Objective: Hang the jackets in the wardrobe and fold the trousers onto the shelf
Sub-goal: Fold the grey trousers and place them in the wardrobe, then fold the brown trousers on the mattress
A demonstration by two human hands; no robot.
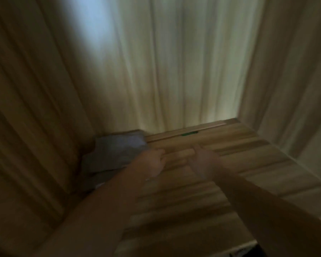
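The frame is motion-blurred and dim. A folded grey pair of trousers [115, 154] lies in the back left corner of a wooden wardrobe shelf [239, 164]. My left hand [152, 163] hovers just right of the trousers with loose fingers and holds nothing. Close beside it, my right hand [204, 160] is over the shelf boards with its fingers stretched forward, also holding nothing. No jacket is in view.
Pale wardrobe walls enclose the shelf at the left [35, 108], back [174, 71] and right [295, 89]. A small green mark [190, 134] sits on the strip along the shelf's back edge. The shelf's front edge runs at bottom right.
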